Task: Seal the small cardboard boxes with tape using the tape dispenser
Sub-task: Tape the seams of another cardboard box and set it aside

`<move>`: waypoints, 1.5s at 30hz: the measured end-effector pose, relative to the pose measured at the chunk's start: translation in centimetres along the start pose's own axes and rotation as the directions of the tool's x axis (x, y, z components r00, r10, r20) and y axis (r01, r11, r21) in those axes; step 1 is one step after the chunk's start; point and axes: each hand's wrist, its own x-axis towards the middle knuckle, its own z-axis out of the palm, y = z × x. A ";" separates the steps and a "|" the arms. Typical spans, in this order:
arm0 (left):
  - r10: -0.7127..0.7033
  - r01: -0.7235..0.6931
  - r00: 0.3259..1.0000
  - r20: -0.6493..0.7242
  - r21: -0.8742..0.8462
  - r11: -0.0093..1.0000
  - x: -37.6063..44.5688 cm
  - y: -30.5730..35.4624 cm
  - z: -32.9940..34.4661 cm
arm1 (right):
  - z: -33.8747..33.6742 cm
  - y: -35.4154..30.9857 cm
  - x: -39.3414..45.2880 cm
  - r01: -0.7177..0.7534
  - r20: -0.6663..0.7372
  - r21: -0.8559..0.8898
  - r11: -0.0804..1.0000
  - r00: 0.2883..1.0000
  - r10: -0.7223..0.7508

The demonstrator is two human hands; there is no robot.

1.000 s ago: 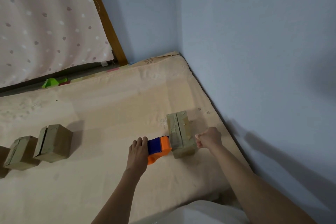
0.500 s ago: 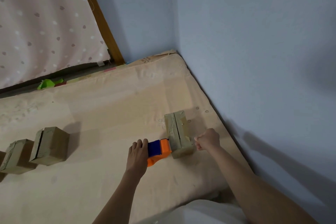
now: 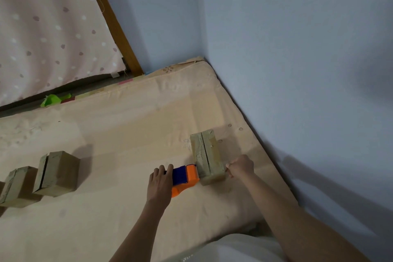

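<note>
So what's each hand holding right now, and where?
Left hand grips the tape dispenser at its rear. Right hand is curled against the box's near right side; tape unclear.

A bedroom at home — a bare mattress [image 3: 127, 134] pushed into the corner of blue walls [image 3: 297, 49], with a dotted curtain [image 3: 42, 27] beside it.

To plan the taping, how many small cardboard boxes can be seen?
3. One box lies between the hands; two, and, sit at far left. More may lie beyond the left edge.
</note>
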 end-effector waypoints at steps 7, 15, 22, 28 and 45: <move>0.000 0.000 1.000 0.004 0.000 1.000 0.0 0.6 -0.3 | 0.9 0.4 -0.1 0.048 0.003 -0.042 0.998 0.999 -0.048; -0.006 0.006 1.000 0.000 0.004 1.000 -0.2 0.5 -0.5 | 0.5 -0.3 -0.8 0.031 -0.044 -0.185 0.982 0.998 -0.040; -0.009 0.009 1.000 0.018 0.014 1.000 -0.1 0.9 -0.9 | 1.0 -1.8 -0.2 0.093 -0.037 -0.105 0.990 0.995 -0.097; 0.009 -0.010 1.000 0.019 0.024 1.000 0.0 0.9 -1.1 | 1.3 -1.6 -0.5 0.076 0.031 -0.107 0.991 0.997 -0.073; 0.009 -0.009 1.000 0.019 0.045 0.999 -0.6 -0.1 -2.0 | 1.6 -3.6 -3.0 0.005 -0.010 -0.147 0.989 1.000 -0.007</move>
